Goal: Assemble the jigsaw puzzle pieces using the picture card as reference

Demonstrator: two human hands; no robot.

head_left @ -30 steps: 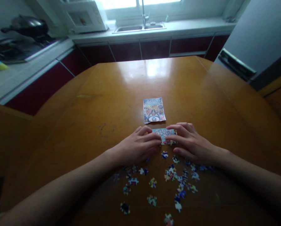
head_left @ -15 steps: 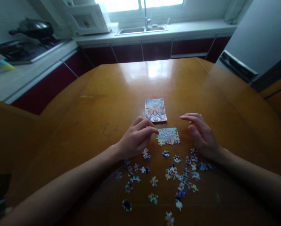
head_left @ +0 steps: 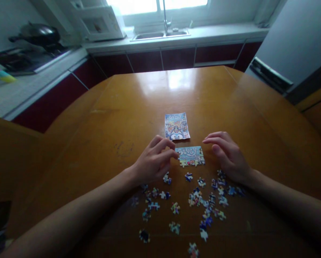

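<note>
A partly joined jigsaw puzzle (head_left: 191, 154), with light blue above and a colourful strip below, lies on the table. My left hand (head_left: 157, 157) is at its left edge, fingers bent and apart, fingertips close to or touching the border; its thumb is mostly hidden. On the other side, my right hand (head_left: 229, 154) hovers just off the puzzle's right edge, thumb apart from the fingers and nothing in it. Behind the puzzle lies a picture sheet (head_left: 177, 126) with a blue cartoon face. Loose puzzle pieces (head_left: 195, 197) are scattered on the near side, several between my forearms.
The wooden table (head_left: 139, 104) has a rounded far outline. Beyond it are a counter with a sink (head_left: 160, 34), a white microwave (head_left: 100, 23), a dark pan (head_left: 39, 34) on the stove, and a fridge (head_left: 295, 43) at the right.
My left index finger has drawn back slightly from over the puzzle's left edge and is more bent. My right hand has shifted slightly left and down. The puzzle looks unchanged.
</note>
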